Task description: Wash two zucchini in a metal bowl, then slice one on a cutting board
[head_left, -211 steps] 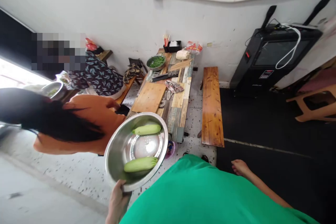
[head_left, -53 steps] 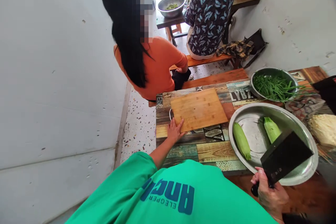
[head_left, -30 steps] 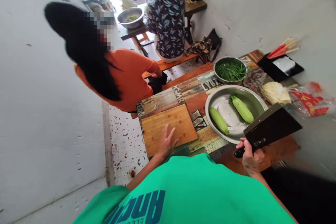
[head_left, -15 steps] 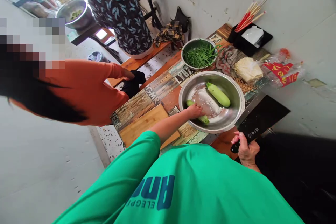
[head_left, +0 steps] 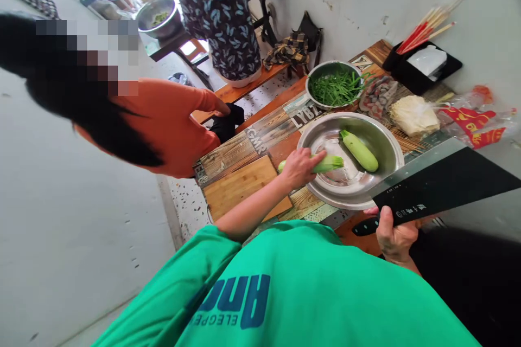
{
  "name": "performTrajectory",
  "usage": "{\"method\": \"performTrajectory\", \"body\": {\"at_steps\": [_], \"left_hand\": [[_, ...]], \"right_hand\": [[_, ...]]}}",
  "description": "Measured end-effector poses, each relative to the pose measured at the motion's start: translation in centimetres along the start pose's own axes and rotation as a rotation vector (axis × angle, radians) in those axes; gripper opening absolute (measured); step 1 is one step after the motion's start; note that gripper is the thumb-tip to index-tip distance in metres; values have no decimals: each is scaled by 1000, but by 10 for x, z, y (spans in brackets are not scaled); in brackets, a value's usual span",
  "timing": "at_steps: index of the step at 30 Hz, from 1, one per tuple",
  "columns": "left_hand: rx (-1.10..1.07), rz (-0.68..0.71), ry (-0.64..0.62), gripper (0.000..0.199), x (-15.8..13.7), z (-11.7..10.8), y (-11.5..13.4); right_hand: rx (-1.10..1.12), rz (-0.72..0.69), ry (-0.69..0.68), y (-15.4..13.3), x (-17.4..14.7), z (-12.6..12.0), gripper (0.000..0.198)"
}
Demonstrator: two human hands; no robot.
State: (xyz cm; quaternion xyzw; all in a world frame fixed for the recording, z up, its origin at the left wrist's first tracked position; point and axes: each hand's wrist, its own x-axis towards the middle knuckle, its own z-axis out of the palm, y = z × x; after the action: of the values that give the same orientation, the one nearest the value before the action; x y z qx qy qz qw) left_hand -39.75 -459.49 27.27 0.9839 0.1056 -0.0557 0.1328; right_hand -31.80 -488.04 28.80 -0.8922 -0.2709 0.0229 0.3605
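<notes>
My left hand is closed around a pale green zucchini, held over the left rim of a wide steel basin. The hand covers the zucchini's middle; both ends show. A second zucchini lies inside the basin on its right side. On the right, my right hand grips a black cleaver by its handle. The broad blade points right, beside the basin's near right rim. Left of the basin, a wooden cutting board lies flat on the table, near my left forearm.
Behind the basin stand a bowl of cut green vegetables, a bag of greyish-red food, a pale block of food and a black chopstick holder. A person in orange sits at left; another in patterned clothes is farther back.
My left hand has lifted the zucchini from inside the basin and carried it left over the rim. The cleaver in my right hand has come up closer to the camera. The view has shifted.
</notes>
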Motion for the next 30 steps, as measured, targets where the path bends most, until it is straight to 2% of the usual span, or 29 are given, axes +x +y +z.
{"method": "performTrajectory", "body": {"at_steps": [3, 6, 8, 10, 13, 17, 24, 30], "left_hand": [[-158, -319, -53, 70, -87, 8, -29], [-172, -593, -167, 66, -165, 45, -52], [-185, -699, -185, 67, -202, 72, -60], [-203, -782, -177, 70, -225, 95, -62], [-229, -861, -150, 72, -240, 116, -60], [-264, -884, -99, 73, -242, 128, -58], [-293, -848, -41, 62, -241, 135, -60], [-283, -854, -35, 58, -238, 135, -56]], "right_hand": [[114, 63, -146, -34, 12, 13, 50], [164, 116, -328, -66, 20, 38, 48], [134, 79, -504, -88, 18, 61, 41], [-52, -57, -724, -111, 9, 87, 32], [-395, -264, -938, -139, -18, 126, 27], [-545, -331, -1050, -160, -54, 157, 26], [-697, -371, -1131, -177, -69, 166, 29], [-748, -391, -1138, -177, -72, 168, 29]]}}
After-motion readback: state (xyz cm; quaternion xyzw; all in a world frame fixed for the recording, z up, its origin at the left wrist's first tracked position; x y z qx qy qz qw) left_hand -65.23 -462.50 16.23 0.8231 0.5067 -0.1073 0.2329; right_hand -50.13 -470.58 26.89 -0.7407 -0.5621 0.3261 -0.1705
